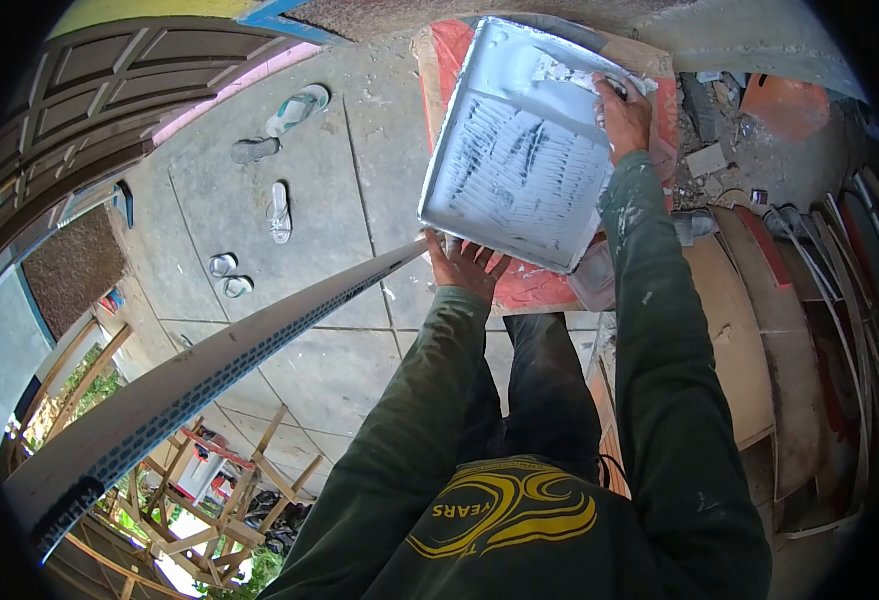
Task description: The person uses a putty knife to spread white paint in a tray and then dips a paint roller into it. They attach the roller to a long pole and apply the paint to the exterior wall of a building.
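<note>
A white paint tray, smeared with white paint and dark streaks on its ribbed slope, is lifted and tilted in front of me. My left hand grips its near lower edge from beneath, fingers spread under the rim. My right hand clasps the far upper right edge. Both sleeves are dark green and flecked with paint. A long pale pole with a dotted dark strip runs from near my left hand down to the lower left.
A red and tan sheet lies on the concrete floor under the tray. Sandals and slippers lie at the left. Stacked boards and rubble fill the right. Wooden trestles stand at the bottom left, a brown door at upper left.
</note>
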The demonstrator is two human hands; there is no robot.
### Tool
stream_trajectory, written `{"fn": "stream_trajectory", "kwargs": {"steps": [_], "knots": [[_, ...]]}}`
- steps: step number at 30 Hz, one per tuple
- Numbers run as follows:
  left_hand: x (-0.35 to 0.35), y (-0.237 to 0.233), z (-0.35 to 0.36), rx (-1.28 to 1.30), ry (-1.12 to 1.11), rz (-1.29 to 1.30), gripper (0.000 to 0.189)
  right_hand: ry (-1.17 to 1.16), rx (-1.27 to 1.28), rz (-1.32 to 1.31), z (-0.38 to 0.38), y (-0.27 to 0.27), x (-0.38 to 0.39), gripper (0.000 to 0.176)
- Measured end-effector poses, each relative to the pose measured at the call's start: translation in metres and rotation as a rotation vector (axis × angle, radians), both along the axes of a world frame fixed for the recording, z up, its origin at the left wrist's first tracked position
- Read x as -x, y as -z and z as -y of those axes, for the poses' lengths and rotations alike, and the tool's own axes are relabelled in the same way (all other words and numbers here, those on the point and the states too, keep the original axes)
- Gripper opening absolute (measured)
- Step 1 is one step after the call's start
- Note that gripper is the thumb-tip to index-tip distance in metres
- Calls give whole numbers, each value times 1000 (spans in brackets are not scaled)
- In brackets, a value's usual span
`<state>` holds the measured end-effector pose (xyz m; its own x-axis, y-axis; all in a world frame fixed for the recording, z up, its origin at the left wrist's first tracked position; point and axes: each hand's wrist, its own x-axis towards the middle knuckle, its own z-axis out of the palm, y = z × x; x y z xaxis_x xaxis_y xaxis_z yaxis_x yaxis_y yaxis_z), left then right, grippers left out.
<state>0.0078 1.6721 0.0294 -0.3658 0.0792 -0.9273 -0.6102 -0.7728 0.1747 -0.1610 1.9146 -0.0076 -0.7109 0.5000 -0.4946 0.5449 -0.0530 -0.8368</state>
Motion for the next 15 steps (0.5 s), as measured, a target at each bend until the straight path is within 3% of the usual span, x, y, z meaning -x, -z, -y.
{"fn": "stream_trajectory", "kwargs": {"steps": [9,12,15], "knots": [[0,2,0,4,-14,29,103,-31,8,-18,15,5,7,33],[2,1,1,-9,-18,18,103,-79,129,-25,17,5,10,33],[1,3,1,4,-2,29,103,2,7,-18,23,8,10,31]]}}
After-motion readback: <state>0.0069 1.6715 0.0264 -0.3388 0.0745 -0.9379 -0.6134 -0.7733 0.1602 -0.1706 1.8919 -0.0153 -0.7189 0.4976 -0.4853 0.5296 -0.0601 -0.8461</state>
